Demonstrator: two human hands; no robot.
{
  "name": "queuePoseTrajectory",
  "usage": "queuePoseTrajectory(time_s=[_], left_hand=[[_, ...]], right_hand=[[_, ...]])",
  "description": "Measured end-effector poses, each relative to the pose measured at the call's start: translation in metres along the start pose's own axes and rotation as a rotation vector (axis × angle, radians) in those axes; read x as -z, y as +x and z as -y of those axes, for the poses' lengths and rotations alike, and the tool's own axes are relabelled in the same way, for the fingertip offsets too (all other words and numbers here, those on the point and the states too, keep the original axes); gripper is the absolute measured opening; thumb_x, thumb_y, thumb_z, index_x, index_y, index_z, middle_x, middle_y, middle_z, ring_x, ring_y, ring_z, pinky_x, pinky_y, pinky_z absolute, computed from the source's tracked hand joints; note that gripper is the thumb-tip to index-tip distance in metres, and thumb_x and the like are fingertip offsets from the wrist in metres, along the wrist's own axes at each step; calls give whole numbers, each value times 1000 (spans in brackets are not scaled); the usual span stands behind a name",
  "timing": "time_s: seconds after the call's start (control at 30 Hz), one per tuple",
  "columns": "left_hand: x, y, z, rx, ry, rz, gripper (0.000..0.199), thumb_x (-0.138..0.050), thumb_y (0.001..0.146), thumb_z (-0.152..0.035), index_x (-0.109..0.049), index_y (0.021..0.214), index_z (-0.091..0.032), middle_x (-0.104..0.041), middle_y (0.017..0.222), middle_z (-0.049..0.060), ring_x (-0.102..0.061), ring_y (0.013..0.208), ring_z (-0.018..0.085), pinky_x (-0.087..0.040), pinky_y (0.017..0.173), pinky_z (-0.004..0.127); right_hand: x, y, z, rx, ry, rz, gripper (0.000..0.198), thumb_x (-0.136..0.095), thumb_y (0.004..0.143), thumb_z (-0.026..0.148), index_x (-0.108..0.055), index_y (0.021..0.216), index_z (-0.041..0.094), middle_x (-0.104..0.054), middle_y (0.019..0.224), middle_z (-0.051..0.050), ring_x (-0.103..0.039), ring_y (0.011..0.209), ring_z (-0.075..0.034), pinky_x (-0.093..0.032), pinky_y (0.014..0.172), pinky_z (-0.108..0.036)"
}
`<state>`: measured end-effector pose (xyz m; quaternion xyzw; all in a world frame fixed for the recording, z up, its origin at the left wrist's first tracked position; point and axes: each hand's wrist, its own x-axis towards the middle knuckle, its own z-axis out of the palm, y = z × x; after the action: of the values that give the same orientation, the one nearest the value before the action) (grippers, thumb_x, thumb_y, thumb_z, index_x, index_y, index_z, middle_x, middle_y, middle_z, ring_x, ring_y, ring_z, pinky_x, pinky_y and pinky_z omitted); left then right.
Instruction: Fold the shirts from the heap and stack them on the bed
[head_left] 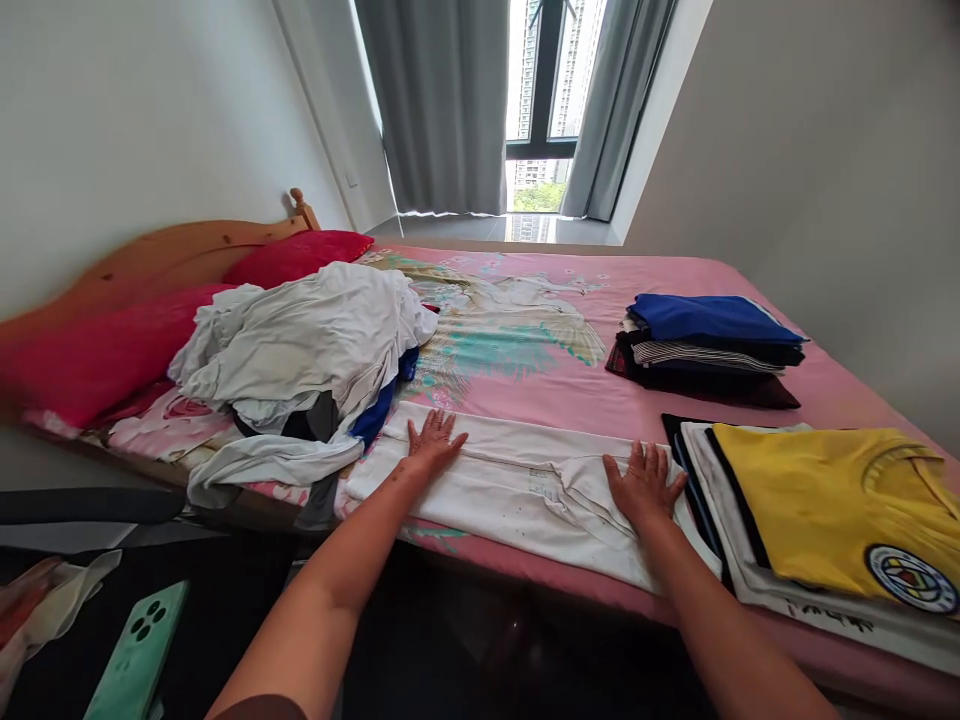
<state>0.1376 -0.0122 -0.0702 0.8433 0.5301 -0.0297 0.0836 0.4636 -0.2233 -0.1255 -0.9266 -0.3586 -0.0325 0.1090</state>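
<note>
A white T-shirt (495, 490) lies folded into a long strip along the near edge of the bed, with creases and small print near its middle. My left hand (435, 442) rests flat on its left part, fingers spread. Toward the other end, my right hand (645, 485) lies palm down on the cloth, fingers apart. Just right of that hand is a stack of folded shirts topped by a yellow shirt (832, 500) with a round badge. Left of my left hand sits a loose heap of white clothes (315, 330), with dark and blue pieces under it.
Behind the yellow shirt stands another folded stack with a blue garment (712, 318) on top. Red pillows (127, 345) lean by the wooden headboard (172, 250). The pink bedsheet (480, 370) covers the bed. A green phone (139, 650) lies at the lower left.
</note>
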Motion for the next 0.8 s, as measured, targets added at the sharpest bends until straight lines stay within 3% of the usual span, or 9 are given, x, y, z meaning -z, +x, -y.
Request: queuePoseTrajectory(time_s=[0.07, 0.13, 0.23, 0.3, 0.43, 0.6, 0.8], left_hand=[[6, 1, 32, 95, -10, -53, 67, -31, 88, -59, -30, 145, -24, -15, 156, 7, -7, 144, 28, 3, 110, 60], [14, 1, 63, 153, -69, -87, 68, -36, 88, -55, -31, 145, -19, -18, 155, 11, -11, 143, 29, -9, 113, 54], [29, -4, 95, 179, -143, -106, 57, -34, 92, -43, -35, 142, -13, -34, 149, 11, -30, 138, 22, -25, 111, 34], [37, -11, 105, 210, -149, -116, 52, -26, 95, -39, -38, 139, -13, -45, 142, 11, -42, 130, 18, -32, 106, 27], [42, -31, 110, 360, -131, -102, 57, -20, 94, -48, -53, 123, -13, -61, 121, 18, -57, 114, 28, -43, 93, 38], [36, -33, 102, 544, -90, -46, 71, -24, 87, -62, -59, 113, -6, -63, 111, 28, -59, 108, 38, -43, 87, 49], [37, -20, 101, 556, -121, 49, 71, -24, 85, -65, -67, 105, -12, -65, 112, 24, -59, 108, 39, -43, 86, 48]], right_hand=[[-1, -1, -1, 1, 6, -8, 77, -17, 88, 62, -30, 144, 11, -22, 151, -15, -6, 141, -27, 1, 109, -60], [-2, -1, -1, -2, 6, -18, 77, -18, 88, 63, -30, 144, 11, -23, 151, -14, -7, 141, -26, 1, 109, -60], [-3, -2, -2, 8, 3, -33, 77, -18, 88, 63, -30, 143, 11, -23, 151, -14, -6, 141, -26, 1, 109, -60], [-4, -2, -2, 15, 1, -39, 77, -17, 88, 63, -31, 143, 11, -25, 150, -15, -8, 141, -26, 1, 109, -60], [-5, -3, -3, 19, -3, -56, 76, -18, 88, 62, -31, 143, 11, -27, 150, -14, -10, 140, -25, -1, 109, -61], [-3, -4, -3, 15, 15, -36, 76, -18, 88, 62, -33, 142, 11, -27, 150, -15, -11, 140, -26, -3, 108, -62], [-3, -4, -3, 16, 50, -53, 75, -20, 87, 62, -35, 141, 12, -28, 149, -15, -12, 140, -26, -3, 109, -61]])
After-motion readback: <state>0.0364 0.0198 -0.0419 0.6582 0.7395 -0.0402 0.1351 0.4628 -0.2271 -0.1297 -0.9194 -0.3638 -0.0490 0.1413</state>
